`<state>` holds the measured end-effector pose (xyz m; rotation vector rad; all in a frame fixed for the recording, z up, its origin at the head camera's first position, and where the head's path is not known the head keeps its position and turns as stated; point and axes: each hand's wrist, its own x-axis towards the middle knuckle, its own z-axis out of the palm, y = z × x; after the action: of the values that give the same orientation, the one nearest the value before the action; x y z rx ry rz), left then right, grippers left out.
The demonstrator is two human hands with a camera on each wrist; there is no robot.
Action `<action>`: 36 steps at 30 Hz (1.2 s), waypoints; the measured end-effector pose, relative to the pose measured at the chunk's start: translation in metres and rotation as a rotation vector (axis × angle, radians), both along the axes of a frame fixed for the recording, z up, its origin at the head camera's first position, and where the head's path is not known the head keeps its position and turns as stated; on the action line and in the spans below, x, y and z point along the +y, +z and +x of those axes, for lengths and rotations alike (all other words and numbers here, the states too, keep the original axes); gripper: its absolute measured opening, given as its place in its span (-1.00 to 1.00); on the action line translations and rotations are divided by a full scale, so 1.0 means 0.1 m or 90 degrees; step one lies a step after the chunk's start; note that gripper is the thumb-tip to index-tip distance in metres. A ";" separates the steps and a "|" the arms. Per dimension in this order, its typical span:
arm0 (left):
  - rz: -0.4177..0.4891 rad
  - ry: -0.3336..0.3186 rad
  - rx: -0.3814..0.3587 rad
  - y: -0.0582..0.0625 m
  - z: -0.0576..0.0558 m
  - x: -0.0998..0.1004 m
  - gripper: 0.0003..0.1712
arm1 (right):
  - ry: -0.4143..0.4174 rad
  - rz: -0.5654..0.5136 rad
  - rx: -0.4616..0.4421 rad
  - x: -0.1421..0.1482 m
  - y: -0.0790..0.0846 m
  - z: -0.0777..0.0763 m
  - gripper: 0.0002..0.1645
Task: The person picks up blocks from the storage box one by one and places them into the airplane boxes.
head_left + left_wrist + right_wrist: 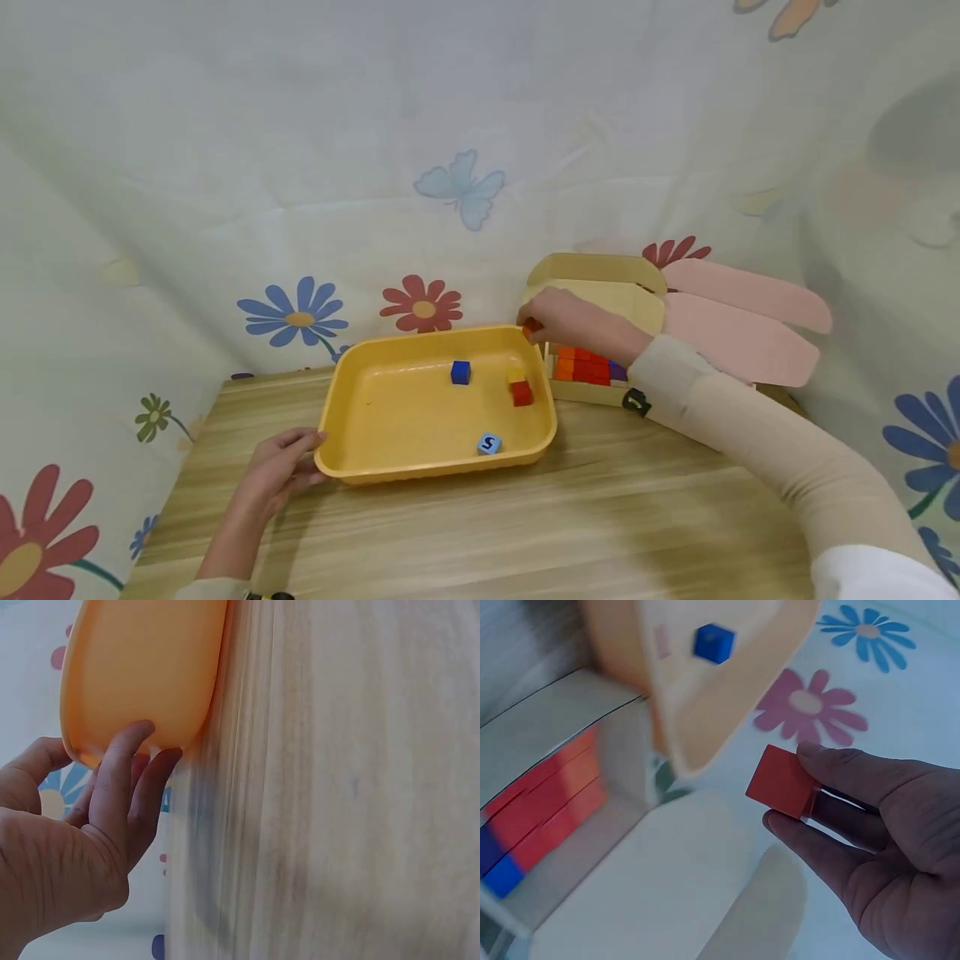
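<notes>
My right hand [570, 318] pinches an orange cube [782, 780] between thumb and fingers, above the back right corner of the yellow tray [435, 473]. My left hand [279, 468] grips the tray's left front corner, its fingers [116, 780] bent round the rim. In the tray lie a blue cube [461, 372], a yellow cube [516, 375] beside a red cube [521, 393], and a light blue cube [489, 443] with a black mark. Right of the tray, under my right forearm, an opened cardboard box [585, 392] holds rows of orange, red and purple cubes [592, 367].
The box's cream flap [600, 268] and pink flaps [742, 333] lean up toward the flower-printed cloth [337, 125] behind. Tray and box stand on a wood-grain table [480, 533]. A small dark tab [636, 402] shows by the box's front.
</notes>
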<state>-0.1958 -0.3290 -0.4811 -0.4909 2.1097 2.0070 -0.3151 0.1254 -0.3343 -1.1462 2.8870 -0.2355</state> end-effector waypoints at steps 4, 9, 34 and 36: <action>0.005 -0.007 0.003 0.00 0.00 0.01 -0.27 | -0.017 0.008 0.008 0.46 -0.07 0.05 -0.89; 0.001 -0.012 0.002 -0.01 -0.01 0.01 -0.27 | -0.055 0.032 -0.002 0.96 -0.12 0.16 -0.80; -0.006 0.012 -0.007 -0.05 0.08 -0.11 -0.18 | -0.240 0.032 -0.011 2.03 -0.71 0.52 -0.76; -0.006 0.016 -0.006 -0.04 0.09 -0.11 -0.18 | -0.252 0.029 0.009 2.01 -0.75 0.53 -0.75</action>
<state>-0.1872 -0.3397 -0.4849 -0.5287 2.1187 2.0056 -0.2619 0.3268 -0.4096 -0.5606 3.0865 -0.1668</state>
